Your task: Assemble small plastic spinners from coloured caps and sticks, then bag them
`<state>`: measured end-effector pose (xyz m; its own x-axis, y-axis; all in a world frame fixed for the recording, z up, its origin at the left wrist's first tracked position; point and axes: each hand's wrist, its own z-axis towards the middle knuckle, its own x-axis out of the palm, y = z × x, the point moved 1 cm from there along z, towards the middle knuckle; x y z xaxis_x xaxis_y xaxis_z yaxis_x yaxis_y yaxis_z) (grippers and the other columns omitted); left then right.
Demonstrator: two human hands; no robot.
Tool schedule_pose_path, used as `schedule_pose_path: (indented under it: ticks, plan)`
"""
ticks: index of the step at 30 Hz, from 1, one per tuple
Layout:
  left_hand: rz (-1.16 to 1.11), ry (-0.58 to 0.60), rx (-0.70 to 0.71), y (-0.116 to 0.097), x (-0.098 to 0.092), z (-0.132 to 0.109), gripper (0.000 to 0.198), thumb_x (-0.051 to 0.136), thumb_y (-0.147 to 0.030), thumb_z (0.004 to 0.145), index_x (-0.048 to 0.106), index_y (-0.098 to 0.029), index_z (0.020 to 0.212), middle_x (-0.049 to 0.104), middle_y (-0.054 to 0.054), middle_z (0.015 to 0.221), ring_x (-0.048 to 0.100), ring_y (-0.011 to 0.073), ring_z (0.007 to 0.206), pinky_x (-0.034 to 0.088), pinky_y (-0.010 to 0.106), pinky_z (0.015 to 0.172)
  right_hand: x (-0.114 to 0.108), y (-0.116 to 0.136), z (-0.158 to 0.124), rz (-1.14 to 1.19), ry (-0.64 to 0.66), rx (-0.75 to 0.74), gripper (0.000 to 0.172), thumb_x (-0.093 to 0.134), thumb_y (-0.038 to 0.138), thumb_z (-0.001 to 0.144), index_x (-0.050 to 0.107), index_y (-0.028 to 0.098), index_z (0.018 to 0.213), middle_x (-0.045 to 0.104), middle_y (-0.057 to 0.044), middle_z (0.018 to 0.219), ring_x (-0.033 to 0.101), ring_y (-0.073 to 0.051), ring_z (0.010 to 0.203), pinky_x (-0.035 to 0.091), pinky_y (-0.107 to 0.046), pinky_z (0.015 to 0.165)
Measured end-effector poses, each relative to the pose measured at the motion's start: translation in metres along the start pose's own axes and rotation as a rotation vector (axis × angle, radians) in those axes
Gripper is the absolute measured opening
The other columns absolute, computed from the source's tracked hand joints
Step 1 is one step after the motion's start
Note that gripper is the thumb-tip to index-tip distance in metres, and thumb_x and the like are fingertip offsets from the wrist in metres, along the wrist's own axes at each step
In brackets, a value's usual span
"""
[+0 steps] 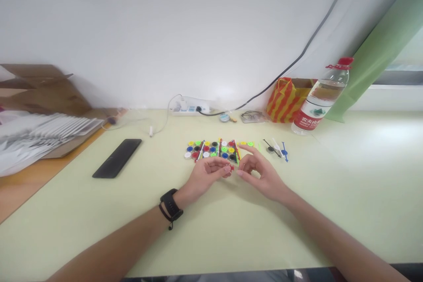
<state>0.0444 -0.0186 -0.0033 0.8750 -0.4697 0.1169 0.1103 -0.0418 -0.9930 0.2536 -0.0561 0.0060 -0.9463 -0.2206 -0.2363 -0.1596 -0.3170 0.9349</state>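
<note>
My left hand (pixel 209 175) is closed in a pinch, with a small red plastic piece (pixel 231 168) between thumb and fingertips. Just right of that piece, my right hand (pixel 262 176) has its index finger stretched out and its thumb apart, and nothing shows in it. Behind both hands lie rows of small round coloured discs (pixel 207 149) in yellow, green, white, blue, black and red. Thin arrow-shaped sticks (pixel 200 150) lie across the rows, and my hands cover part of the near row. To the right are separate black, white and blue arrow pieces (pixel 276 147), some with discs.
A black phone-like slab (pixel 117 158) lies at left, near stacked white packets (pixel 42 136) and a cardboard box (pixel 46 88). Along the wall stand a power strip (pixel 188 108), eyeglasses (pixel 253 116), a red-yellow striped bag (pixel 284 101) and a large water bottle (pixel 320 101).
</note>
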Motion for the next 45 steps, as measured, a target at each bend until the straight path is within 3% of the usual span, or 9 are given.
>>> schedule_pose_path:
  ticks: [3,6,10,17,27,34,37,40,45]
  plan:
    - [-0.003,-0.011,-0.002,0.001,-0.001,0.001,0.031,0.083,-0.036,0.082,0.075,-0.014,0.102,0.078,0.009,0.091,0.073,0.0188,0.084,0.058,0.031,0.083,-0.002,0.003,-0.001,0.052,-0.053,-0.005,0.070,0.067,0.038,0.094,0.030,0.033,0.154,0.061,-0.001,0.096,0.057,-0.015,0.072,0.051,-0.032,0.069]
    - [0.001,-0.028,-0.001,0.002,-0.002,0.002,0.032,0.084,-0.036,0.081,0.075,-0.013,0.102,0.078,0.009,0.093,0.073,0.0190,0.086,0.058,0.031,0.083,-0.006,0.003,-0.002,0.052,0.025,-0.017,0.021,0.062,0.042,0.097,0.066,0.024,0.105,0.056,0.000,0.084,0.049,-0.013,0.064,0.043,-0.029,0.061]
    - [-0.003,-0.033,0.011,0.005,-0.004,0.003,0.033,0.084,-0.036,0.080,0.074,-0.013,0.101,0.079,0.010,0.096,0.074,0.0189,0.086,0.059,0.031,0.084,-0.012,0.004,-0.001,0.083,0.250,-0.049,0.062,0.048,0.049,0.103,0.041,0.019,0.049,0.039,0.001,0.058,0.034,-0.011,0.053,0.030,-0.030,0.053]
    - [0.005,-0.008,0.005,0.000,-0.001,0.001,0.032,0.084,-0.036,0.081,0.075,-0.013,0.102,0.078,0.010,0.099,0.074,0.0192,0.087,0.059,0.033,0.085,-0.005,0.001,0.002,-0.003,0.020,0.043,0.021,0.060,0.043,0.098,0.059,0.022,0.097,0.056,0.001,0.074,0.050,-0.015,0.067,0.040,-0.029,0.062]
    - [-0.018,0.032,0.008,0.000,0.000,0.000,0.029,0.082,-0.035,0.083,0.075,-0.015,0.104,0.077,0.009,0.100,0.074,0.0203,0.090,0.059,0.033,0.086,0.001,-0.008,0.001,-0.161,0.072,0.018,0.037,0.058,0.039,0.099,0.059,0.028,0.134,0.060,0.000,0.083,0.054,-0.016,0.070,0.046,-0.029,0.061]
    - [0.010,-0.009,-0.005,-0.001,0.000,0.000,0.033,0.083,-0.037,0.081,0.076,-0.014,0.104,0.078,0.011,0.098,0.074,0.0218,0.091,0.060,0.034,0.085,-0.002,-0.010,-0.006,-0.327,0.009,-0.110,0.066,0.058,0.035,0.098,0.028,0.033,0.157,0.058,0.000,0.092,0.048,-0.014,0.065,0.047,-0.030,0.064]
    - [0.011,-0.002,0.000,0.001,-0.001,0.000,0.033,0.083,-0.037,0.082,0.076,-0.015,0.104,0.079,0.010,0.098,0.074,0.0217,0.091,0.060,0.034,0.085,-0.003,-0.009,-0.006,-0.303,-0.058,-0.149,0.059,0.058,0.037,0.097,0.035,0.031,0.151,0.057,-0.003,0.102,0.049,-0.014,0.067,0.047,-0.031,0.065]
    - [0.011,0.003,-0.001,0.001,-0.001,0.000,0.032,0.082,-0.037,0.082,0.076,-0.014,0.104,0.079,0.010,0.098,0.074,0.0207,0.089,0.059,0.033,0.085,-0.005,-0.008,-0.004,-0.236,0.007,-0.056,0.025,0.051,0.044,0.101,0.063,0.022,0.100,0.055,-0.002,0.086,0.046,-0.014,0.064,0.043,-0.030,0.062]
    - [0.005,0.006,0.002,0.000,-0.001,0.000,0.029,0.082,-0.034,0.083,0.075,-0.014,0.102,0.079,0.011,0.099,0.074,0.0195,0.088,0.059,0.032,0.084,-0.010,-0.003,0.002,-0.101,0.064,0.106,0.057,0.040,0.054,0.104,0.036,0.021,0.058,0.034,0.003,0.058,0.032,-0.012,0.055,0.030,-0.029,0.054]
